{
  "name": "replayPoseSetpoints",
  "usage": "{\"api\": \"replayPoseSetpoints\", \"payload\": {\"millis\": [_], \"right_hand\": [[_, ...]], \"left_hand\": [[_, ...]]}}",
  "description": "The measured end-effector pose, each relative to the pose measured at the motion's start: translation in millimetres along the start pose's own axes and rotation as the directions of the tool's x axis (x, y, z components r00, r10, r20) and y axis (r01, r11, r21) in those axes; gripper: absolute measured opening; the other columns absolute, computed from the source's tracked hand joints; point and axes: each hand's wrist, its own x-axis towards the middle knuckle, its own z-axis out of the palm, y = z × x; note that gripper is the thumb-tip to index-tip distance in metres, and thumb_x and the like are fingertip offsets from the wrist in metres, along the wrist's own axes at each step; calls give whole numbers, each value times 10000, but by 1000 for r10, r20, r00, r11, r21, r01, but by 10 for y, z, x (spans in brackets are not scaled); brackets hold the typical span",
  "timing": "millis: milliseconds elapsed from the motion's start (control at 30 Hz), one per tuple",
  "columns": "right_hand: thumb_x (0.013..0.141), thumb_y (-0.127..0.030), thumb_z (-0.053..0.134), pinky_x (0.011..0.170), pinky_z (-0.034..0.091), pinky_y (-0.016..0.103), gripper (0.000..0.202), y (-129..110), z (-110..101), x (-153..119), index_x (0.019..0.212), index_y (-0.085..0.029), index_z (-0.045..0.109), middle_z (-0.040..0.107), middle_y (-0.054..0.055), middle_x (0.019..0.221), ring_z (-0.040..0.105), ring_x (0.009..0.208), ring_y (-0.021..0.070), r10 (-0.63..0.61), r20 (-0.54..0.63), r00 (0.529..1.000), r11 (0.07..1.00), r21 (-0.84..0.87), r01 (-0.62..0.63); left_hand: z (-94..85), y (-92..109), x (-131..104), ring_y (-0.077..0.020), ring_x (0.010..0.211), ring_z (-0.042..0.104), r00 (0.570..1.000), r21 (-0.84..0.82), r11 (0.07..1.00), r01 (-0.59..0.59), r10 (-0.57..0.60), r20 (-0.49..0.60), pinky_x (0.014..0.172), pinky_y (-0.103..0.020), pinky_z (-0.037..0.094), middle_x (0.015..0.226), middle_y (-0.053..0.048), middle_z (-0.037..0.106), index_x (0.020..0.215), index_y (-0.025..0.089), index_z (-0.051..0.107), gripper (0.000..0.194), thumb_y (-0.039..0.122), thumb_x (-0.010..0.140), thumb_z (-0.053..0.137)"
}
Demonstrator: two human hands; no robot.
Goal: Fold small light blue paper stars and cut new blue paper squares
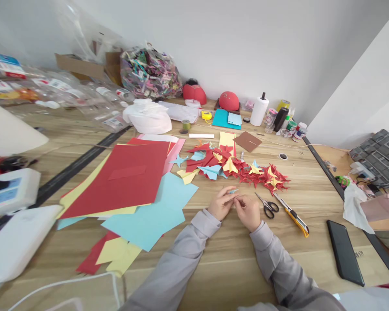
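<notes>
My left hand (pixel 221 203) is closed around a small folded piece of light blue paper (pixel 233 191), most of it hidden by the fingers. My right hand (pixel 248 211) meets it with thumb and fingertips pinched together; whatever they grip is too small to make out. Just beyond both hands lies a long heap of folded red paper pieces (pixel 249 172), with yellow paper stars (pixel 229 165) and a light blue paper plane (pixel 210 171) on it. Black-handled scissors (pixel 269 208) rest to the right of my right hand, beside a yellow utility knife (pixel 297 221).
At left, red sheets (pixel 129 181) overlap light blue sheets (pixel 149 224). A black phone (pixel 345 252) lies at right. Along the wall stand a bag of colourful scraps (pixel 151 71), a white bottle (pixel 259 111) and small jars (pixel 300 133). A brown square (pixel 247 141) lies behind the heap.
</notes>
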Motion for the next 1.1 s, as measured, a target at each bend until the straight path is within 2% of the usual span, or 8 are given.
{"api": "replayPoseSetpoints", "payload": {"millis": [167, 300, 467, 567, 633, 700, 867, 1100], "right_hand": [[853, -212, 493, 554, 421, 236, 182, -17, -35, -25, 742, -175, 631, 645, 45, 648, 579, 579, 139, -77, -32, 997, 988, -134, 72], [854, -212, 501, 569, 443, 239, 163, -18, -61, -23, 757, -177, 627, 642, 46, 648, 588, 588, 140, -87, -26, 996, 988, -128, 83], [837, -218, 529, 642, 493, 271, 165, -43, -76, -4, 976, -177, 609, 656, 66, 794, 603, 677, 150, -93, -4, 996, 995, 20, 93], [839, -198, 526, 620, 501, 267, 151, -54, -92, 22, 959, -194, 618, 648, 53, 784, 597, 678, 146, -49, -2, 999, 987, 155, 49], [828, -196, 547, 601, 501, 261, 118, -61, -112, 43, 913, -199, 628, 645, 40, 757, 595, 654, 140, 10, -3, 1000, 972, 236, -9], [818, -192, 563, 603, 502, 258, 101, -67, -135, 62, 889, -195, 634, 648, 34, 756, 596, 650, 136, 46, 7, 999, 957, 287, -46], [823, -203, 556, 609, 503, 263, 100, -66, -162, 79, 845, -190, 653, 645, 32, 738, 601, 654, 138, 66, 41, 997, 946, 316, -76], [830, -243, 552, 608, 507, 273, 116, -23, -140, 65, 844, -190, 653, 651, 40, 736, 613, 632, 141, 99, 82, 992, 936, 331, -121]], "left_hand": [[-6, -28, -24, -183, 964, 618, 999, 49, 998, -42, 41, 29, 809, -320, 537, 1084, -127, 620, 1003, 177, 676, 235, 181, 861, 488], [-5, -39, -44, -178, 932, 626, 998, 65, 997, -43, 41, 37, 792, -301, 538, 1042, -127, 635, 1012, 179, 679, 248, 188, 865, 479], [-32, -6, -15, -195, 959, 617, 993, -81, 991, 110, -105, 62, 849, -345, 515, 1000, -128, 654, 1005, 160, 682, 257, 218, 868, 472], [-60, 46, 19, -179, 790, 638, 943, -238, 918, 317, -279, 179, 701, -307, 547, 880, -107, 662, 958, 136, 696, 244, 281, 823, 555], [-66, 73, 35, -143, 655, 622, 885, -343, 820, 458, -386, 260, 569, -265, 539, 852, -91, 652, 961, 128, 694, 277, 323, 789, 600], [-59, 83, 41, -125, 603, 607, 843, -421, 732, 537, -450, 294, 516, -243, 525, 832, -77, 651, 952, 128, 695, 307, 354, 750, 642], [-31, 51, 29, -112, 536, 590, 805, -508, 628, 590, -507, 308, 500, -249, 525, 764, -58, 668, 909, 122, 700, 373, 401, 663, 716], [-38, 24, 6, -112, 505, 591, 778, -504, 595, 626, -524, 347, 513, -257, 527, 717, -53, 680, 903, 113, 700, 394, 414, 650, 725]]}}
